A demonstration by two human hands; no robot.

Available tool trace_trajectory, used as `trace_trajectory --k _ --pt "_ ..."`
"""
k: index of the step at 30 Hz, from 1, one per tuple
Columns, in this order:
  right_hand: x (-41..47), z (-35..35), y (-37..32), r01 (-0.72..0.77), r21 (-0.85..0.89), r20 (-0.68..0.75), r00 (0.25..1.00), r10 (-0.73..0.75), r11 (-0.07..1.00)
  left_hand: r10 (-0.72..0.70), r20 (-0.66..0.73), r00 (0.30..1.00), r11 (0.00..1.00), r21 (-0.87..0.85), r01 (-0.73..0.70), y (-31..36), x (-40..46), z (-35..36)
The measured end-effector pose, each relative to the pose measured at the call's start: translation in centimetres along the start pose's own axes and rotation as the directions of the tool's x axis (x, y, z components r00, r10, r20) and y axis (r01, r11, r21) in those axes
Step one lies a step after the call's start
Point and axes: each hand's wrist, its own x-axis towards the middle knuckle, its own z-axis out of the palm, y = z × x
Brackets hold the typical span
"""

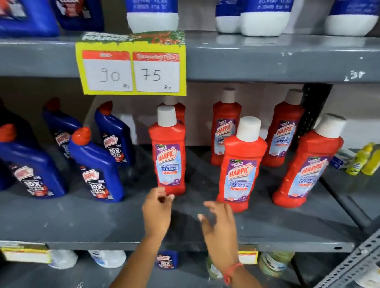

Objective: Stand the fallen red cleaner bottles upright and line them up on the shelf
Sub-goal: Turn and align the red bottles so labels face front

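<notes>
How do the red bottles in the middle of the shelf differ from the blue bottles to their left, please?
The red bottles have straight white caps, while the blue bottles have angled necks with red caps. The red bottles carry a purple and pale label reading Bathroom Cleaner; the blue bottles carry a dark label reading 10X Total Clean. The red bottles stand beside the hands, left hand and right hand; the blue ones stand further left. Both kinds stand upright on the same grey shelf.

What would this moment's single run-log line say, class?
red bottles: all visible upright, rows uneven | left hand: open, at front-left bottle base | right hand: open, empty | phase: aligning
</notes>
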Motion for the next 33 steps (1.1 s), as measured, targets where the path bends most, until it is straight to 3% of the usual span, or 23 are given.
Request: trace_trajectory --k 2,6,10,33 --pt "2.0 2.4 -1.3 -0.054 0.048 0.127 0.991 0.048 0.997 -0.029 0.010 1.000 0.999 0.030 0.028 -0.5 1.7 -1.1" --pt "6.8 5.7 -1.8 -0.270 0.042 0.262 0.932 0.250 0.962 -0.013 0.193 0.981 0.999 0.052 0.003 -0.7 4.5 -1.9" --pt "9.1 7.2 -1.3 -0.309 0.027 0.349 0.894 0.281 0.951 -0.009 0.281 0.960 0.996 0.088 -0.016 -0.7 5.8 -2.1" --pt "4.0 5.4 -2.2 -0.304 -0.025 0.290 0.910 0.298 0.952 0.003 0.322 0.947 0.995 0.089 -0.034 -0.7 1.2 -4.6"
